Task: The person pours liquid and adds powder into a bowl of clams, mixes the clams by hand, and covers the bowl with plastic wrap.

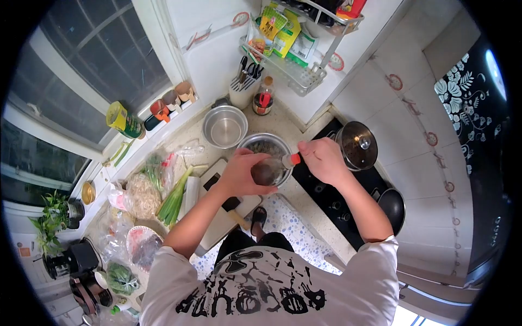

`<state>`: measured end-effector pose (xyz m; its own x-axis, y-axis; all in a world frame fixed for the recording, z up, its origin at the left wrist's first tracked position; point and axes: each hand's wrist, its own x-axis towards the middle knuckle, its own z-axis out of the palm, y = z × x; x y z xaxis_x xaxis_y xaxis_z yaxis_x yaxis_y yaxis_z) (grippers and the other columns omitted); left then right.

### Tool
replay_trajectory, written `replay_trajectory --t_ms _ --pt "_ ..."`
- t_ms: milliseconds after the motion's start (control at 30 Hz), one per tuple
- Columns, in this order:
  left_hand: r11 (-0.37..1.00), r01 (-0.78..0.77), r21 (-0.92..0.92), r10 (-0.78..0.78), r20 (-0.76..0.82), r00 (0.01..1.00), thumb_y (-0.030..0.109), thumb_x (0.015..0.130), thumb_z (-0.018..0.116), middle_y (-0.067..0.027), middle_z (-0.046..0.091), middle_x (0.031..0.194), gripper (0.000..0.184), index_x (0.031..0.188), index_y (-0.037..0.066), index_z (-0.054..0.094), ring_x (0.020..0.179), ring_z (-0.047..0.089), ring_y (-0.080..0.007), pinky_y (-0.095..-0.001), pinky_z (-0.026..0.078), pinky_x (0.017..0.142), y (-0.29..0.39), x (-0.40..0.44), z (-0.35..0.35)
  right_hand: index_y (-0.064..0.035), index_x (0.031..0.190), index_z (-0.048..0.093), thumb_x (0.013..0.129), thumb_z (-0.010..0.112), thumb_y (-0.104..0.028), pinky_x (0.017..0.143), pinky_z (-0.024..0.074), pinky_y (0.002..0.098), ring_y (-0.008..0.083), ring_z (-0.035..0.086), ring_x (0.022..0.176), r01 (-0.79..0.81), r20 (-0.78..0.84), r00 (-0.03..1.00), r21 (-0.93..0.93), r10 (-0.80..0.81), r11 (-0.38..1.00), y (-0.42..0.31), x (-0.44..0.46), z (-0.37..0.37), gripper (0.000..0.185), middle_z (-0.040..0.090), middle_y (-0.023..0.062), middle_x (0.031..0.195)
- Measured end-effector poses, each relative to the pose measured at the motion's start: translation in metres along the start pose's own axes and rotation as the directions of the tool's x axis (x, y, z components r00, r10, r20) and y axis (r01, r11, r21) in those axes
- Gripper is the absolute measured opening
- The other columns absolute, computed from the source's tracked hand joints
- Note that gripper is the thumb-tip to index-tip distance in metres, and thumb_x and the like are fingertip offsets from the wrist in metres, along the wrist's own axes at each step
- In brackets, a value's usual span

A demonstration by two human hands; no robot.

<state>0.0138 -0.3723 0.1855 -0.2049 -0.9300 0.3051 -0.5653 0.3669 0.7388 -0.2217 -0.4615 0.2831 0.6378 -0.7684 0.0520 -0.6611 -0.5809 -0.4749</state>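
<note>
My left hand (239, 173) is wrapped round a clear bottle (266, 171) with dark contents and a red top (295, 158). The bottle lies tilted over a steel bowl (287, 148), its neck pointing right. Dark, chopped-looking food sits in the bowl, partly hidden by the bottle and my fingers. Beside the red top, my right hand (324, 160) is closed, thumb against curled fingers; whatever it holds, if anything, is hidden.
An empty metal pot (225, 127) stands behind the bowl, near a sauce bottle (263, 98) and a knife block (243, 89). Right is a stove with a lidded pot (356, 145) and a black pan (390, 209). Left lie a cutting board (250, 202), a cleaver and scallions (175, 201).
</note>
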Motion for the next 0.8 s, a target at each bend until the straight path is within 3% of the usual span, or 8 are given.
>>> replay_trajectory --t_ms 33,133,233,333,500,600,733,800 --pt "1.0 0.023 -0.009 -0.022 0.004 1.0 0.046 0.057 0.091 -0.0082 0.07 0.096 0.076 0.119 0.008 0.069 0.097 0.062 -0.0285 -0.0405 0.042 0.1 0.001 0.0 -0.001 -0.0076 0.084 0.077 0.097 0.061 -0.034 0.067 0.0535 0.0398 0.0327 0.067 0.069 0.002 -0.033 0.999 -0.029 -0.003 1.0 0.002 0.0 -0.002 0.033 0.068 0.014 0.071" --pt "0.997 0.072 -0.04 -0.072 0.003 0.997 0.045 0.056 0.091 -0.0075 0.069 0.094 0.076 0.119 0.008 0.069 0.097 0.061 -0.027 -0.0395 0.042 0.099 0.005 0.002 -0.005 -0.0048 0.097 0.076 0.092 0.062 -0.006 0.067 0.0505 0.034 0.0246 0.065 0.073 0.191 -0.151 0.979 0.422 -0.139 0.886 -0.008 0.002 -0.014 0.015 0.066 0.0095 0.079" --pt "0.996 0.068 -0.066 -0.07 -0.033 0.997 0.044 0.056 0.092 -0.0069 0.068 0.092 0.076 0.119 0.009 0.069 0.097 0.06 -0.0258 -0.0388 0.042 0.098 0.004 0.004 -0.004 -0.0046 0.106 0.076 0.084 0.069 0.006 0.07 0.0499 0.0303 0.0193 0.063 0.079 0.316 -0.116 0.948 0.47 -0.297 0.824 -0.005 0.001 -0.01 0.025 0.066 0.0082 0.09" --pt "0.998 0.048 -0.051 -0.051 -0.063 0.997 0.044 0.055 0.092 -0.0067 0.067 0.092 0.076 0.118 0.009 0.069 0.097 0.06 -0.0252 -0.0382 0.043 0.098 0.004 0.005 -0.003 -0.0048 0.108 0.075 0.079 0.075 0.007 0.07 0.0506 0.0297 0.0189 0.064 0.08 0.361 -0.132 0.932 0.418 -0.337 0.834 0.0 0.005 -0.008 0.031 0.066 0.008 0.089" --pt "0.998 0.063 -0.03 -0.063 -0.001 0.998 0.044 0.053 0.093 -0.0071 0.068 0.094 0.075 0.117 0.009 0.071 0.097 0.06 -0.025 -0.0372 0.043 0.097 0.002 0.001 -0.007 -0.0061 0.108 0.075 0.081 0.076 0.0 0.072 0.0536 0.0331 0.0244 0.067 0.082 0.377 -0.078 0.922 0.409 -0.38 0.831 -0.002 0.009 -0.018 0.028 0.068 0.0101 0.091" --pt "0.979 0.111 -0.174 -0.098 0.082 0.992 0.044 0.053 0.093 -0.0077 0.068 0.094 0.075 0.116 0.01 0.071 0.098 0.061 -0.0252 -0.0367 0.042 0.098 0.0 -0.001 -0.01 -0.0044 0.1 0.074 0.081 0.077 -0.005 0.071 0.0535 0.0351 0.0265 0.066 0.081 0.364 -0.012 0.922 0.358 -0.386 0.86 -0.014 0.008 -0.028 0.02 0.066 0.0104 0.089" --pt "0.999 0.033 -0.02 -0.032 0.047 0.998 0.045 0.054 0.091 -0.0085 0.07 0.094 0.073 0.115 0.011 0.071 0.096 0.063 -0.0237 -0.0376 0.041 0.1 0.009 0.0 -0.012 -0.0027 0.087 0.07 0.083 0.077 -0.015 0.067 0.0519 0.0377 0.0288 0.065 0.076 0.315 0.123 0.931 0.198 -0.342 0.928 -0.024 0.008 -0.033 0.014 0.064 0.011 0.086" --pt "0.997 -0.052 0.053 0.051 0.016 0.999 0.045 0.055 0.09 -0.0081 0.071 0.093 0.072 0.115 0.011 0.071 0.094 0.065 -0.0226 -0.0386 0.04 0.101 0.014 -0.001 -0.011 -0.003 0.083 0.068 0.084 0.076 -0.018 0.065 0.0511 0.0385 0.0292 0.064 0.074 0.356 0.079 0.926 0.133 -0.368 0.925 -0.02 0.01 -0.018 0.017 0.064 0.0108 0.085"
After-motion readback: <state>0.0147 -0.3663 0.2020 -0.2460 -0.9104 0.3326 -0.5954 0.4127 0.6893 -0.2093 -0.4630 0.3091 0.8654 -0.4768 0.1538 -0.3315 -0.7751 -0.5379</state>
